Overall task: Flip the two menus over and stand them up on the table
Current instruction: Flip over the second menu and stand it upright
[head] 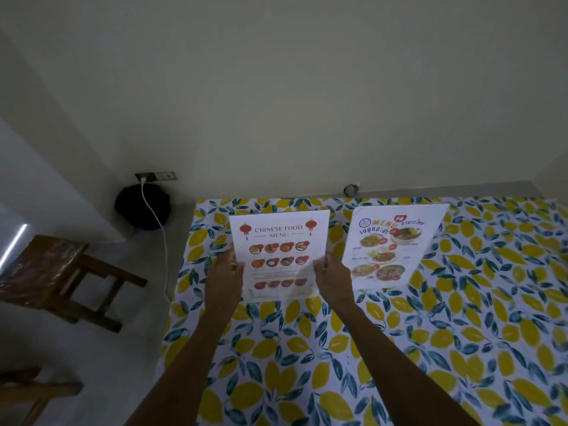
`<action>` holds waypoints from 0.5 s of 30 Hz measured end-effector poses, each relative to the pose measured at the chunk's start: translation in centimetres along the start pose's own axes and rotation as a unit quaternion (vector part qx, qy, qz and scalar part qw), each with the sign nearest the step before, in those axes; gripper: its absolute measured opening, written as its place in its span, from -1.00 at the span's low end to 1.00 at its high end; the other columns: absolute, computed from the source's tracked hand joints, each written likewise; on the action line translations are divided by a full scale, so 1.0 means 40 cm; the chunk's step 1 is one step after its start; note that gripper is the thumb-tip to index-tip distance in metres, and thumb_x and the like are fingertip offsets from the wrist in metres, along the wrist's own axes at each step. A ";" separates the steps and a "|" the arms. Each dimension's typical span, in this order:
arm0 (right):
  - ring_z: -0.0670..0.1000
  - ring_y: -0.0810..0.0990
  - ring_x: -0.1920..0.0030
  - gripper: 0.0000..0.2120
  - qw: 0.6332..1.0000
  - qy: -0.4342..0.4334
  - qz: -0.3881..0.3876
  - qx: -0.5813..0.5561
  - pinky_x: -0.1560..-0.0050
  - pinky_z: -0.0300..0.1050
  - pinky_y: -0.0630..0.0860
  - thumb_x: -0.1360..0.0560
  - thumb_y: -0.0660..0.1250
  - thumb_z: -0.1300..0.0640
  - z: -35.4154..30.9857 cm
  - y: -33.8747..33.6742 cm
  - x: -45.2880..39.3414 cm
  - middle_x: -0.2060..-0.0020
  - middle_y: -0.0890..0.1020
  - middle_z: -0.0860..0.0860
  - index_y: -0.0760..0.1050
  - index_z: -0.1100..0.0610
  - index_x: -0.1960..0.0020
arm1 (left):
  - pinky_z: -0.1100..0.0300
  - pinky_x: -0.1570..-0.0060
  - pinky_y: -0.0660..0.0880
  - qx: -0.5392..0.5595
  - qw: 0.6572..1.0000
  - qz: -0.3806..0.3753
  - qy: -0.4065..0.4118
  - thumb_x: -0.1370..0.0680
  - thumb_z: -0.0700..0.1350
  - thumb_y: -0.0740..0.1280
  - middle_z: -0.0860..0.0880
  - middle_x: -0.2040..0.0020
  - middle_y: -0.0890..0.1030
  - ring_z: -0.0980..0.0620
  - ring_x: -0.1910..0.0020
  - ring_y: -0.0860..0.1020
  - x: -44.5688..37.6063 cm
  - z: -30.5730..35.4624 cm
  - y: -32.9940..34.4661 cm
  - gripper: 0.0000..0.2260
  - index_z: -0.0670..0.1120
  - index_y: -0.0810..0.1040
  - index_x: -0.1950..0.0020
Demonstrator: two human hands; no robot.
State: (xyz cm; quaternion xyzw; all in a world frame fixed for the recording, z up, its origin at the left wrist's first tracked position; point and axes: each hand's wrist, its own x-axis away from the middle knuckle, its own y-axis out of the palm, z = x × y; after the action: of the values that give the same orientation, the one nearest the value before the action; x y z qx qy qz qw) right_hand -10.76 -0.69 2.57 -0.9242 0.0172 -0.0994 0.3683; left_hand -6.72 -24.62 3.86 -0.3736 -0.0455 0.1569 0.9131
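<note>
A white "Chinese Food Menu" sheet [278, 238] stands upright with its printed side facing me, on the lemon-patterned tablecloth [307, 348]. My left hand [224, 278] grips its left edge and my right hand [333, 275] grips its right edge, both at mid height. Its bottom edge rests on the cloth. To the right, a second menu [396, 241] with Thai lettering and food photos stands upright on its own, tilted slightly, untouched by either hand.
A wall runs close behind the table. A wooden chair [61, 272] stands on the floor at the left, another chair's edge [30, 392] below it. A black round object [135, 210] and a white cable [156, 219] from a wall socket lie near the table's left corner.
</note>
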 end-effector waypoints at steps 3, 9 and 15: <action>0.26 0.61 -0.09 -0.64 1.000 0.012 -0.028 0.008 0.01 0.01 0.52 -0.58 0.26 0.02 -0.007 -0.019 0.003 -0.07 0.63 0.23 0.42 0.25 -0.25 | -0.04 0.07 0.60 -0.004 1.000 -0.014 -0.005 -0.59 -0.04 0.29 -0.04 -0.06 0.64 -0.07 0.01 0.62 0.007 0.008 -0.004 -0.80 -0.02 0.50 -0.20; 0.20 0.56 -0.21 -0.58 0.996 -0.041 -0.061 0.047 -0.16 0.04 0.52 -0.57 0.25 -0.01 0.001 -0.098 0.039 -0.20 0.59 0.17 0.38 0.21 -0.34 | -0.07 0.00 0.57 -0.053 0.997 -0.033 -0.035 -0.54 0.13 0.34 -0.12 -0.20 0.54 -0.14 -0.14 0.57 0.043 0.059 -0.011 -0.52 -0.05 0.36 -0.38; 0.24 0.51 -0.22 -0.56 0.981 -0.107 -0.113 0.116 -0.13 0.11 0.52 -0.57 0.21 -0.02 0.062 -0.208 0.104 -0.19 0.55 0.20 0.34 0.20 -0.36 | -0.14 -0.30 0.40 -0.182 0.980 -0.038 -0.077 -0.58 0.07 0.32 -0.26 -0.50 0.26 -0.26 -0.45 0.31 0.155 0.134 0.038 -0.30 -0.19 0.08 -0.57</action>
State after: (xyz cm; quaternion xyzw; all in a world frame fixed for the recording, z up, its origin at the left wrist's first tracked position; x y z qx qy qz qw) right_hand -6.55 6.62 7.20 -0.8767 -0.1380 -0.0420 0.4588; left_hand -2.32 -18.03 6.41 -0.5181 -0.1574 0.1396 0.8290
